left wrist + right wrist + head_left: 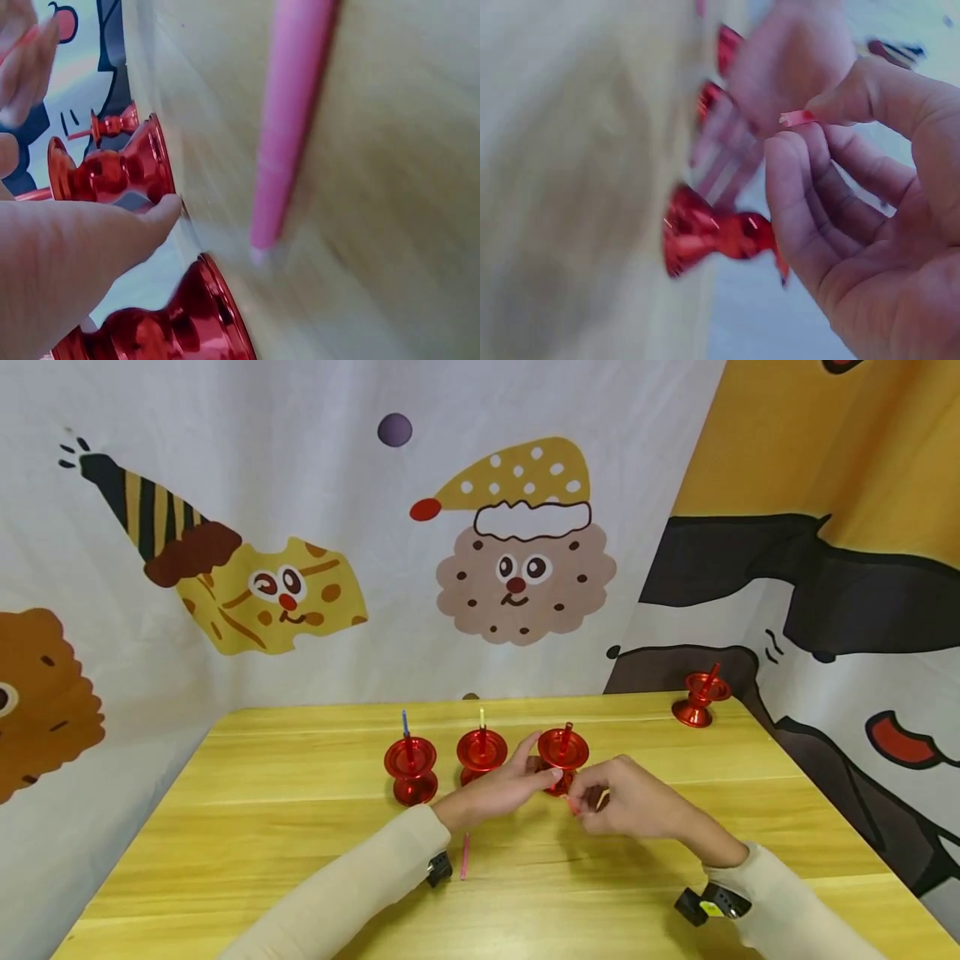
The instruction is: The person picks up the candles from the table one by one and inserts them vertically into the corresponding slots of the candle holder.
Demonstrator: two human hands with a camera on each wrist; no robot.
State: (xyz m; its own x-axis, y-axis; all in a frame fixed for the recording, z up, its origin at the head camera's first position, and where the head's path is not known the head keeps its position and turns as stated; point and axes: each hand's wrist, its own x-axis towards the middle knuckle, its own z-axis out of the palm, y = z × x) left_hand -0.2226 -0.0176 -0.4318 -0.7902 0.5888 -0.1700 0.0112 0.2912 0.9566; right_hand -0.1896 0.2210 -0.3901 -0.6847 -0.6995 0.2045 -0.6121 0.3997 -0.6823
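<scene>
My right hand (pixel 630 797) pinches a small pinkish-red candle (pixel 797 118) between thumb and fingertips; only its short pale end shows. My left hand (pixel 502 789) holds the third shiny red candle holder (pixel 562 747), thumb across the front below its bowl and other fingers at its far left side. That holder's central tube has no candle visible in it. Left of it stand a holder with a yellow candle (pixel 482 718) and a holder (pixel 414 789) with a blue candle (pixel 405 723). A pink candle (pixel 465 857) lies on the table near my left wrist.
Another red holder (pixel 693 712) with a red tube stands at the table's far right corner. The wooden table (pixel 262 827) ends at a curtain (pixel 300 460) printed with cartoon figures, hanging behind and along the sides.
</scene>
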